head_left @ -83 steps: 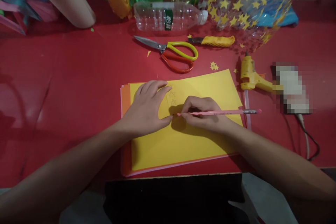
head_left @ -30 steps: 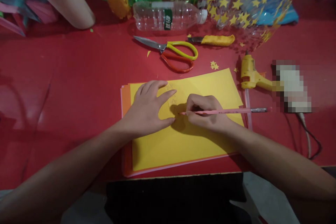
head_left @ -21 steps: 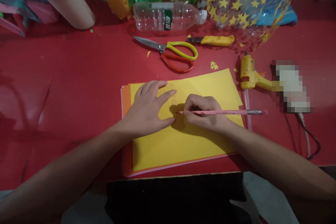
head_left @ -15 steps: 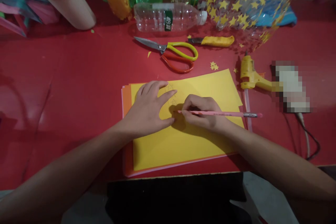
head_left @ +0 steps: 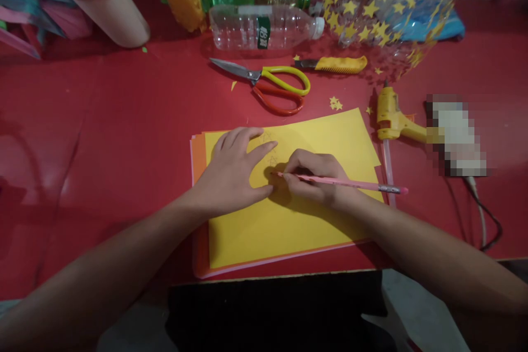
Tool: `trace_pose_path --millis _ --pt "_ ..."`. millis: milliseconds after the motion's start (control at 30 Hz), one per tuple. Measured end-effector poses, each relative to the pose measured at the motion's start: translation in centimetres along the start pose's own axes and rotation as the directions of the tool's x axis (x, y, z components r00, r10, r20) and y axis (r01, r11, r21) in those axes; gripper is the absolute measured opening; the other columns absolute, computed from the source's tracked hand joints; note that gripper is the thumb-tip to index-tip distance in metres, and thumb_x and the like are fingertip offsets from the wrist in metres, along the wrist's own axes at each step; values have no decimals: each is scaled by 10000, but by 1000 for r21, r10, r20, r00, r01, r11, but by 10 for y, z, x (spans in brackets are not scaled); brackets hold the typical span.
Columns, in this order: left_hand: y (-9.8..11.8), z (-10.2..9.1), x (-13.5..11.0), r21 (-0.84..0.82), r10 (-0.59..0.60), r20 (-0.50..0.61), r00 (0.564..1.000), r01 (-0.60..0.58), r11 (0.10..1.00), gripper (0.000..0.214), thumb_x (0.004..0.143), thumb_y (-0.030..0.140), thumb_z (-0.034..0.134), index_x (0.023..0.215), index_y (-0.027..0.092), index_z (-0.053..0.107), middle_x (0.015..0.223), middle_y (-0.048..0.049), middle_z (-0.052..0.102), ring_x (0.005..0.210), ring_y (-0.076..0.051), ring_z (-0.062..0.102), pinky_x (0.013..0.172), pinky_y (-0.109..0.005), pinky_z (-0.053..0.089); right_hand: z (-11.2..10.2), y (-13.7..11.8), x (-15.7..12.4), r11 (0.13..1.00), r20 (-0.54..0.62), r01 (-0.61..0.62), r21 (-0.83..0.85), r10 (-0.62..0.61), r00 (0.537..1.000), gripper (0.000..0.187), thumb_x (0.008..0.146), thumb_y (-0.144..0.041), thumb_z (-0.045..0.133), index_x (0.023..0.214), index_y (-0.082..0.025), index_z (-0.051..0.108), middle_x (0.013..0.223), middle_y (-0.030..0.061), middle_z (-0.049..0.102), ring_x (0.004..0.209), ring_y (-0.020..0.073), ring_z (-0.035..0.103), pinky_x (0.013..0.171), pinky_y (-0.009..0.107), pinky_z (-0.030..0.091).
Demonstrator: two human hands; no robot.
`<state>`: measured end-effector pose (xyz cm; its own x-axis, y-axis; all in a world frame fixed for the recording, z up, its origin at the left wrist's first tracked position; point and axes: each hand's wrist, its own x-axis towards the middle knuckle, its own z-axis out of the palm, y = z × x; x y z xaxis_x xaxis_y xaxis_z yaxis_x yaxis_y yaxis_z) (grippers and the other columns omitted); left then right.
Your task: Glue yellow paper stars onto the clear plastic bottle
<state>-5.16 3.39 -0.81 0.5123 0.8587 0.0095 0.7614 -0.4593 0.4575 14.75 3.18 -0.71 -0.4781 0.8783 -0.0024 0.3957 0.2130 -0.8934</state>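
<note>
A yellow sheet of paper [head_left: 247, 236] lies on top of orange and pink sheets near the table's front edge. My left hand [head_left: 235, 173] rests flat on its left half, fingers spread. Between my hands, small star outlines [head_left: 271, 160] run down the sheet in pencil. My right hand [head_left: 315, 176] is closed round a pink pencil [head_left: 350, 182], whose tip touches the paper, or nearly so, just below the drawn stars. The pencil's eraser end points right, past my wrist.
Beyond the paper lie scissors [head_left: 258, 80], a yellow utility knife [head_left: 334, 64] and small cut stars [head_left: 335, 103]. A yellow glue gun [head_left: 390, 115] and a blurred-out device with a cable are on the right. Along the back stand a clear bottle [head_left: 247, 27], a pale cup [head_left: 119, 16] and star-covered clear plastic [head_left: 371, 5].
The pencil's eraser end has swung slightly down and toward me, and its tip has shifted a little left. My left hand stays in place on the paper.
</note>
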Motion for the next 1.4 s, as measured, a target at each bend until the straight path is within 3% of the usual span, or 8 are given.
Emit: trace_pose_path --millis 400,700,867,1400 --pt "-1 1 -1 -7 16 -16 1000 -16 1000 607 755 407 639 1312 186 543 1392 -168 430 1312 -370 375 1096 -581 279 1 1 -1 996 -127 -45 -74 36 991 111 692 -225 498 609 -219 426 489 -73 426 434 60 349 422 215 256" --pt "-1 0 -1 8 2 4 1000 -2 1000 628 755 430 632 1326 187 537 1397 -166 426 1318 -370 368 1092 -575 277 -3 -1 0 996 -152 -35 -79 22 988 108 680 -194 482 600 -218 414 485 -70 425 438 59 341 424 211 257" --pt "-1 1 -1 8 13 -8 1000 -13 1000 623 762 423 629 1326 176 539 1392 -173 428 1313 -367 374 1093 -570 279 -2 -1 -2 996 -103 -35 -87 25 994 97 689 -198 487 611 -216 431 494 -70 433 445 55 359 430 214 261" --pt "-1 0 0 -7 11 -6 1000 -11 1000 601 746 407 635 1302 198 550 1390 -154 431 1307 -367 375 1092 -585 276 -2 0 -2 981 59 155 -115 -149 987 114 749 -171 501 648 -208 465 532 -71 447 462 57 382 462 207 291"
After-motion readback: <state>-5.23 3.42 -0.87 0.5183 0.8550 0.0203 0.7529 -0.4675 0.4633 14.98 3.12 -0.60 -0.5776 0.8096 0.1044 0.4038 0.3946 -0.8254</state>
